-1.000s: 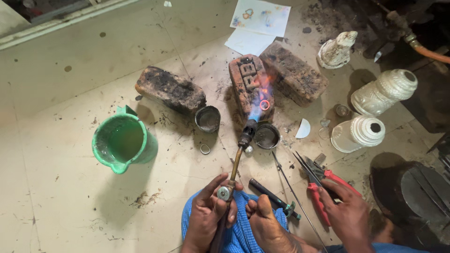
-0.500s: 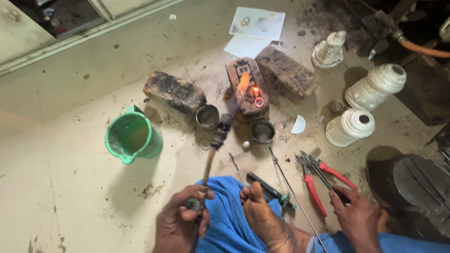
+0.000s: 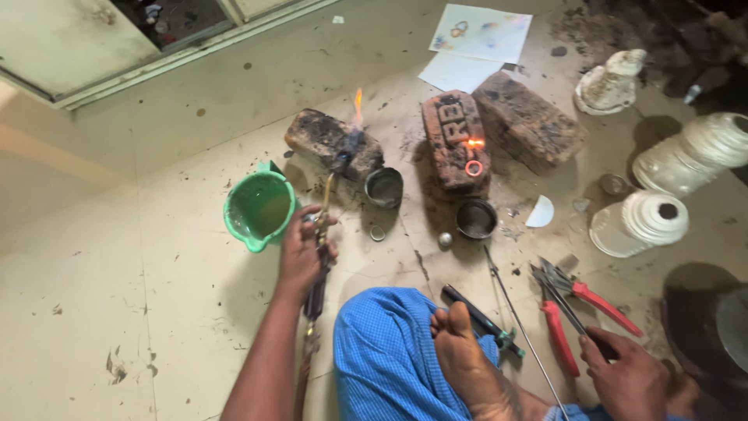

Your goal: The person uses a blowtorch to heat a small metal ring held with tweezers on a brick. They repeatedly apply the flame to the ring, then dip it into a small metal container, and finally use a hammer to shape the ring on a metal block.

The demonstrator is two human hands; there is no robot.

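torch (image 3: 321,226) sits clenched in our left hand (image 3: 302,253), flame at the dark brick (image 3: 333,143); we keep it steady. right hand (image 3: 627,378) grasps the pliers (image 3: 573,308).

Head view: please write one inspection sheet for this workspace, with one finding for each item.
Surface: pale floor, stained and sooty.
Job's things: lit torch, flame over the dark brick; glowing ring on the middle brick.
Clutter: green jug, two small metal cups, red-handled pliers, white spools, papers.
Grippers: left hand holds the torch; right hand touches the pliers.
Cables: nothing seen.
Surroundings: door frame, bare foot.
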